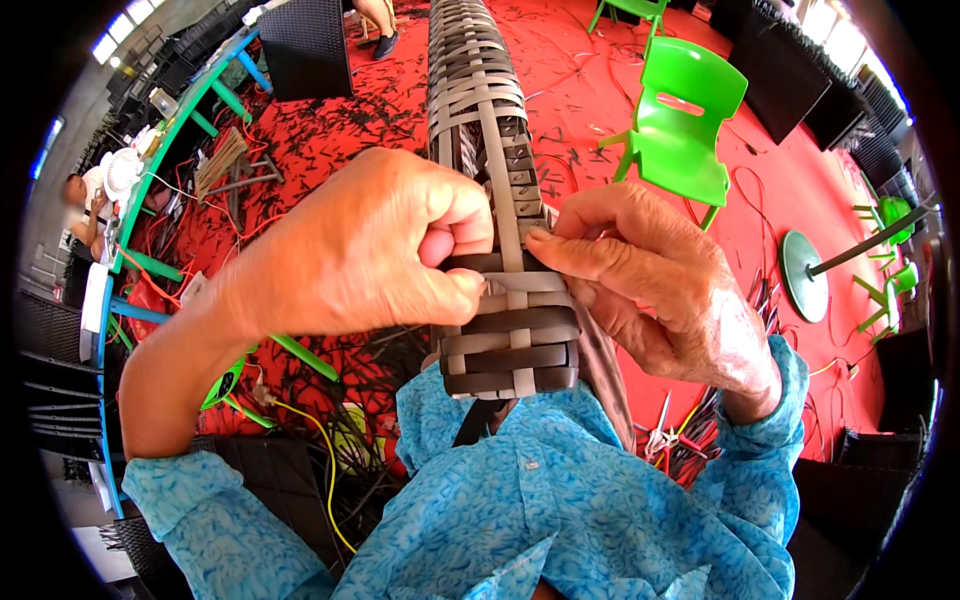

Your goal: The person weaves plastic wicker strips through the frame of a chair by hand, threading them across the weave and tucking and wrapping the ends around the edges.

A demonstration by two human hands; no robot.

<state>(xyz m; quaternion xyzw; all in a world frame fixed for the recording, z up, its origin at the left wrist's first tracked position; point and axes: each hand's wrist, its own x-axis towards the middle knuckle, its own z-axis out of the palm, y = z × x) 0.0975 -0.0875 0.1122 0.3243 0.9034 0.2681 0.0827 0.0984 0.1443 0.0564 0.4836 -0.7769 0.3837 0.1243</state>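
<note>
A long, narrow frame [483,90] runs away from my lap, wrapped in flat grey and dark brown weaving strips. At its near end the bands cross over a grey lengthwise strip [500,175]. Further along, a stretch of the frame's side shows without cross bands. My left hand [370,250] is closed at the left edge, its thumb and curled fingers on a grey weaving strip [520,284] that crosses the frame. On the right edge my right hand [665,275] pinches at the same band with thumb and forefinger. The strip's ends are hidden by my fingers.
Dark strip offcuts litter the red floor [570,110]. A green chair [685,120] stands ahead right, near a round-based stand [803,277]. Scissors [660,437] lie by my right side. A long blue-green table [150,190] with a white fan [122,175] is at left, a person beside it.
</note>
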